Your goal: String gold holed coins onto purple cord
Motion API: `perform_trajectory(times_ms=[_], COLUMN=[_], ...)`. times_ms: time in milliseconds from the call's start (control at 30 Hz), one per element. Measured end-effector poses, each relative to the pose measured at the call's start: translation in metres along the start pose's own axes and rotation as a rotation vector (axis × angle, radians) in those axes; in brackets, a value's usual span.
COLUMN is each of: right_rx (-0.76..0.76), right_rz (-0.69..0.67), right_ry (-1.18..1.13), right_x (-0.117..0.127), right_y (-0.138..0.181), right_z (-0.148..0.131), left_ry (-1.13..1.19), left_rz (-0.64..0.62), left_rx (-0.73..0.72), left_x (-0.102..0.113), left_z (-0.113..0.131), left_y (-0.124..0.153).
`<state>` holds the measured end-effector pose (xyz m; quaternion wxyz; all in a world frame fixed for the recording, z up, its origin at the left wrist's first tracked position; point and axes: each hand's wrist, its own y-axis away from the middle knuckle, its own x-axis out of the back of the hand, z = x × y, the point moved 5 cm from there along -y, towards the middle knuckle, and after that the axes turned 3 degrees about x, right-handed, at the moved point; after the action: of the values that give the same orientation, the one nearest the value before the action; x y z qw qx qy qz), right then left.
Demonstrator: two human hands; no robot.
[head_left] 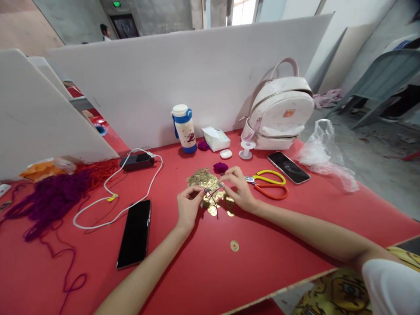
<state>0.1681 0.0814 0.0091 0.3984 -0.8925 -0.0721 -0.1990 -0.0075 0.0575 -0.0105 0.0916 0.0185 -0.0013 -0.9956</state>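
Observation:
My left hand (188, 206) and my right hand (236, 189) meet over a pile of gold coins (206, 183) on the red table (203, 267). Both pinch a thin purple cord (214, 197) that runs between their fingertips and hangs down over the coins. The left fingers also seem to press a coin against the cord. One gold coin (234, 246) lies alone nearer to me. A small purple yarn tuft (220, 167) sits just behind the pile.
Yellow and orange scissors (269, 184) and a phone (288, 167) lie right of my hands; another phone (135, 232) and a white cable (111, 201) lie left. Purple and red yarn (49, 199), a bottle (184, 127), tissues (215, 138), a spool (246, 149) and a backpack (279, 114) stand behind.

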Motion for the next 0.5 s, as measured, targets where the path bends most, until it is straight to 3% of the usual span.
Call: perform_trajectory(times_ms=[100,267,400,500], right_rx=[0.020,-0.105,-0.133,-0.055], right_rz=[-0.134,-0.310,-0.340,-0.344], right_ry=[-0.008,0.022,-0.050,-0.047], right_x=[-0.013,-0.031,-0.036,-0.036], right_y=[0.005,0.011,0.014,0.014], right_z=[-0.011,-0.011,-0.011,-0.018], left_ry=[0.014,-0.012,-0.078,-0.134], left_rz=[0.049,0.065,0.013,-0.010], left_rx=[0.027,0.026,-0.030,-0.048], left_x=[0.003,0.003,-0.001,-0.002], left_z=[-0.002,0.001,0.008,0.007], left_y=[-0.001,0.002,0.004,0.004])
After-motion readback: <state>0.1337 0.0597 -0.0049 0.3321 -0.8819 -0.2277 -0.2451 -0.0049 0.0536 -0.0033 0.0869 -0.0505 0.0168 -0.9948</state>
